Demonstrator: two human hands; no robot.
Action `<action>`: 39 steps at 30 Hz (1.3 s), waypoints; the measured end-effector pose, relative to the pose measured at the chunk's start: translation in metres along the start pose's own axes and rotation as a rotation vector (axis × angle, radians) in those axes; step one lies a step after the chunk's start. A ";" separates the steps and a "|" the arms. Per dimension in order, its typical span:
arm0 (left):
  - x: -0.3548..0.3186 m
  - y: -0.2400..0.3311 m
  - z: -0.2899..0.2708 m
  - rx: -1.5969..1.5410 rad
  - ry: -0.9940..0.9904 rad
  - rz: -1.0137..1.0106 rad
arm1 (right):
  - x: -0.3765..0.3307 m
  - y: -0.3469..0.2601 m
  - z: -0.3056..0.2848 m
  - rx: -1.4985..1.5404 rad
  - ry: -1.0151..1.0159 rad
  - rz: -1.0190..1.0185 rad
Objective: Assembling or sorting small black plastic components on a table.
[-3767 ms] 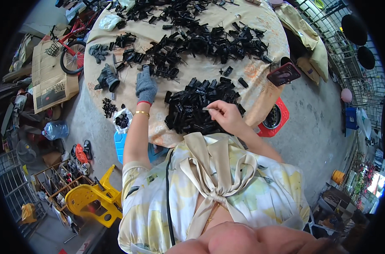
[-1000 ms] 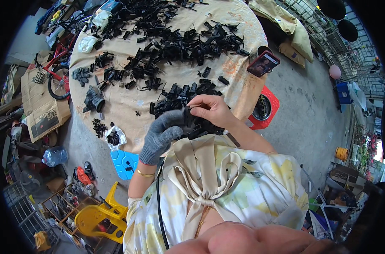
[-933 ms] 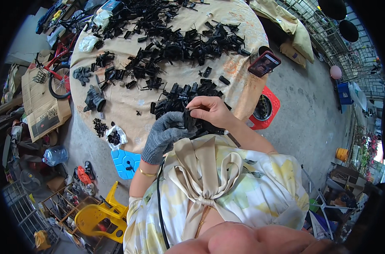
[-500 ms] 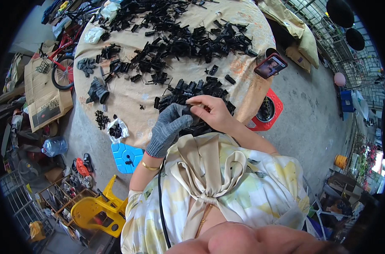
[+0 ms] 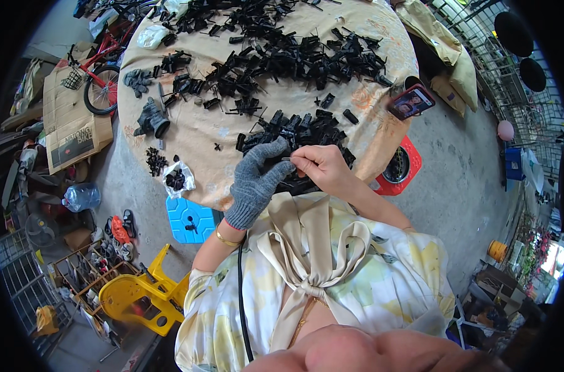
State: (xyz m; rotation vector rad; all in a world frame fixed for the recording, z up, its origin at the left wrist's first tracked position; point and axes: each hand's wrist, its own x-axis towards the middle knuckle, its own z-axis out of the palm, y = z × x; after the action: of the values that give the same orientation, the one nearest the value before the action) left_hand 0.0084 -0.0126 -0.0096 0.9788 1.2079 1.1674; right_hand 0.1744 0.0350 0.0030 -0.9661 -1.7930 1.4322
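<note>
My left hand (image 5: 256, 181), in a grey knitted glove, is curled above the near edge of the table. Its thumb and forefinger bend toward each other around a dark gap, and what they hold is too hidden to name. Close against its fingertips, my bare right hand (image 5: 326, 168) pinches a small thin piece (image 5: 286, 159), its kind too small to tell. Just beyond both hands lies a near pile of black plastic parts (image 5: 300, 127). A larger heap of similar black parts (image 5: 282, 59), many with thin stems, spreads over the far part of the patterned tablecloth (image 5: 192, 139).
At the table's left lie grey gloves (image 5: 152, 119) and a white bag of small black pieces (image 5: 179, 178). A phone (image 5: 411, 102) stands at the right edge. Around the table are a blue stool (image 5: 189, 220), a red stool (image 5: 409, 164) and a yellow chair (image 5: 136, 297).
My hands have drawn slightly apart, and the left thumb and forefinger have spread wider. A thin piece now shows at my right fingertips. The whole view has shifted slightly.
</note>
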 end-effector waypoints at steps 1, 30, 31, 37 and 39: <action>-0.001 0.000 0.000 0.059 0.000 0.050 | 0.000 -0.001 0.000 -0.012 -0.005 -0.007; 0.008 -0.042 -0.015 0.105 -0.080 -0.154 | -0.056 0.134 -0.285 -1.040 0.904 0.250; 0.008 -0.042 -0.018 0.105 -0.078 -0.149 | -0.056 0.137 -0.289 -1.043 0.865 0.227; 0.003 -0.043 -0.026 0.035 -0.046 -0.229 | -0.043 0.132 -0.287 -1.092 0.870 0.280; 0.002 -0.043 -0.025 0.078 -0.014 -0.184 | -0.043 0.134 -0.289 -1.091 0.877 0.269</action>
State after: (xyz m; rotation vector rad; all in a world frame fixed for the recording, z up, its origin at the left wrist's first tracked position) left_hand -0.0105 -0.0182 -0.0550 0.9115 1.3116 0.9737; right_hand 0.4589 0.1635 -0.0717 -2.0033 -1.6610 -0.1017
